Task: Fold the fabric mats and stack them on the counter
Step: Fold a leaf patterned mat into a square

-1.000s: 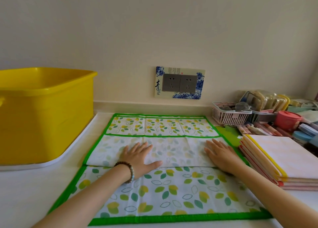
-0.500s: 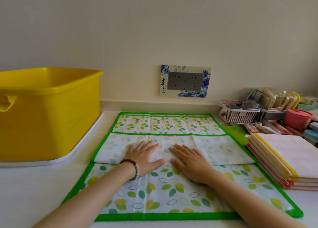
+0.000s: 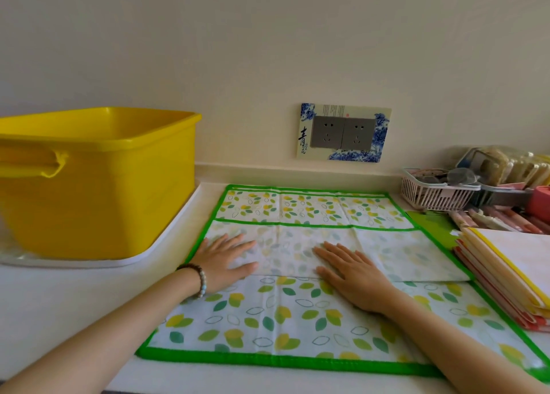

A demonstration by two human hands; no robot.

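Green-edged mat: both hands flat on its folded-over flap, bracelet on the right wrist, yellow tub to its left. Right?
No: the head view shows the bracelet on the left wrist. Otherwise yes: the left hand and right hand lie flat on the folded-over flap of the green-edged mat, yellow tub to its left.

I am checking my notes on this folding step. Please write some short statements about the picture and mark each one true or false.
1. The left hand and the right hand lie flat on the mat. True.
2. The tub stands right of the mat. False: it stands left of it.
3. A stack of folded mats lies right of the mat. True.
4. The bracelet is on the right wrist. False: it is on the left wrist.
5. Part of the mat is folded over, pale side up. True.
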